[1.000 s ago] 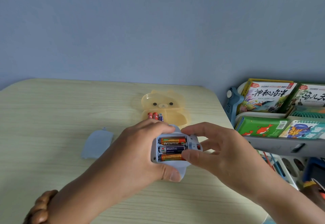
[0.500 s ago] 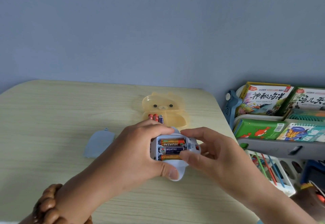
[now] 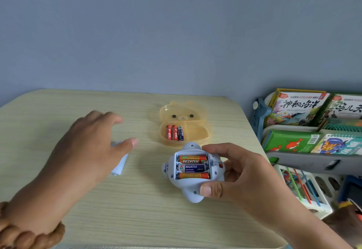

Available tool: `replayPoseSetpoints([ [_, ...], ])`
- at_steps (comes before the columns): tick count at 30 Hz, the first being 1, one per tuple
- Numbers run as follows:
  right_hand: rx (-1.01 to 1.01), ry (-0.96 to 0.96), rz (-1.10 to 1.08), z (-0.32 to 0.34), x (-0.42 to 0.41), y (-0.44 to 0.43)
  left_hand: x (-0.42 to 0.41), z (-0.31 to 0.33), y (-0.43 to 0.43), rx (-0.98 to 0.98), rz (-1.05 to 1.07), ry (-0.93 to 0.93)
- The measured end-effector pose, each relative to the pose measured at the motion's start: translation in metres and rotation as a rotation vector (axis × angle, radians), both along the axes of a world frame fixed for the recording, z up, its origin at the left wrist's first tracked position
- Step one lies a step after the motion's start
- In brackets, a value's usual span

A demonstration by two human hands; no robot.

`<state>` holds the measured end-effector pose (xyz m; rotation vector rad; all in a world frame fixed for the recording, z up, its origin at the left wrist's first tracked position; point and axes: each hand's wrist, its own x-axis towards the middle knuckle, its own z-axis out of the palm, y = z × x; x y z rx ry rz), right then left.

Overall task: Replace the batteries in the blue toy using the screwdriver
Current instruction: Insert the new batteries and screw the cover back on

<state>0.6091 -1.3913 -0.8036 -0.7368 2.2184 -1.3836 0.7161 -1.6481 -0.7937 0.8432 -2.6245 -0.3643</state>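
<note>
Blue toy [image 3: 193, 190] underside-up, compartment open.
My right hand [image 3: 244, 176] grips it, three batteries [image 3: 193, 167] seated inside; my left hand [image 3: 88, 141] hovers spread-fingered over the cover [image 3: 120, 165].

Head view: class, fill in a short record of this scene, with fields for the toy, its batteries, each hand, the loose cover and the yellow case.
blue toy: compartment open, facing up
toy batteries: three, seated side by side
right hand: grips the blue toy between thumb and fingers
left hand: fingers extended over the cover; contact unclear
cover: light blue, lying on the table, partly hidden by the left hand
yellow case: bear-shaped, open; three loose batteries in one of its two compartments
</note>
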Motion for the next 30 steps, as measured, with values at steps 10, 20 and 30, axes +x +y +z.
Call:
replayPoseSetpoints([
  [10,-0.018,-0.012,0.013,0.001,0.002,-0.002,0.004,-0.003,-0.006,0.122,-0.078,0.018],
  [20,-0.003,0.004,0.013,0.000,0.002,-0.002,-0.020,0.014,0.046,0.822,-0.703,0.402],
  [30,-0.012,-0.006,0.015,0.000,0.001,-0.001,-0.022,0.008,0.055,0.774,-0.762,0.284],
])
